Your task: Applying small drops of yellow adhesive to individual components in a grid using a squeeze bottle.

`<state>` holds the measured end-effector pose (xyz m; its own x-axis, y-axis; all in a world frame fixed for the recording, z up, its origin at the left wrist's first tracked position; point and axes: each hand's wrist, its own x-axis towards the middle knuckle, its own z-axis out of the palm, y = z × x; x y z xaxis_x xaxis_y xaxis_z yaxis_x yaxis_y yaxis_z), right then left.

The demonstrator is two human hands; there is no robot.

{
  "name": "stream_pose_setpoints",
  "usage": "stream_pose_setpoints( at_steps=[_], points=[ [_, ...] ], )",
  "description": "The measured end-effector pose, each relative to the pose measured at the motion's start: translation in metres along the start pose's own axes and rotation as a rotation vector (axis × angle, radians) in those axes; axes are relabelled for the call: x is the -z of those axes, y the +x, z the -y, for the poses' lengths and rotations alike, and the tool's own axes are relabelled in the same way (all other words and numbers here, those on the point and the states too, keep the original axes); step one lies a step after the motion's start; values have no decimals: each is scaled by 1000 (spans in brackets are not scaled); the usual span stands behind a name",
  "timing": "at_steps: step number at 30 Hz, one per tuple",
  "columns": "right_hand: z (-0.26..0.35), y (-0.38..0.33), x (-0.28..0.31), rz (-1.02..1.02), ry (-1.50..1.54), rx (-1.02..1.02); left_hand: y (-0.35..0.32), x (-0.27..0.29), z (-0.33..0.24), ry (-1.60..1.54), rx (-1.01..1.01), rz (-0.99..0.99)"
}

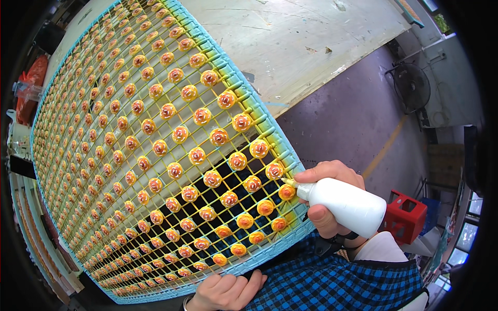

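Observation:
My right hand (330,179) is wrapped round a white squeeze bottle (348,206), which is tilted with its narrow nozzle pointing left. The nozzle tip is at a yellow-orange rosette (287,192) by the right edge of a large grid panel (270,122) with a light-blue woven rim. Rows of such rosettes cover the grid. Most carry white marks on their petals; several near the lower right corner, such as one rosette (245,222), are plain orange. Low in the view, my left hand (225,293) has its fingers curled at the panel's near rim, the fingertips partly hidden.
Under the panel lies a pale, scuffed worktable (290,41). Beyond its edge are a grey floor with a yellow line, a black fan (410,87) and a red plastic crate (405,216). More curved rimmed pieces (32,228) stand at the left. A blue-black checked cloth (332,280) covers my lap.

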<state>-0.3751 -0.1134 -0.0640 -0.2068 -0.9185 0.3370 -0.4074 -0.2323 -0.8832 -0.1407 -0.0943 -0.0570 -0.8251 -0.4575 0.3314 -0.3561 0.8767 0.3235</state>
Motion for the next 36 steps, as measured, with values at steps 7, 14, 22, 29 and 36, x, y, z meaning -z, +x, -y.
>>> stream_pose_setpoints(
  at_steps=[7, 14, 22, 29, 36],
  points=[
    [4, -25, -5, -167, 120, 29, -1, 0, 1, 32, -22, -37],
    [21, -33, -17, 149, 126, -20, -8, -10, -2, 328, -192, -59],
    [28, -29, -39, 147, 170, 14, -20, -12, -2, 385, -84, -241],
    [32, -17, -55, 228, 11, 205, -29, -14, -2, 376, 41, -210],
    [36, -22, -58, 224, -36, 146, -28, -19, -1, 396, 107, -276]
  ],
)
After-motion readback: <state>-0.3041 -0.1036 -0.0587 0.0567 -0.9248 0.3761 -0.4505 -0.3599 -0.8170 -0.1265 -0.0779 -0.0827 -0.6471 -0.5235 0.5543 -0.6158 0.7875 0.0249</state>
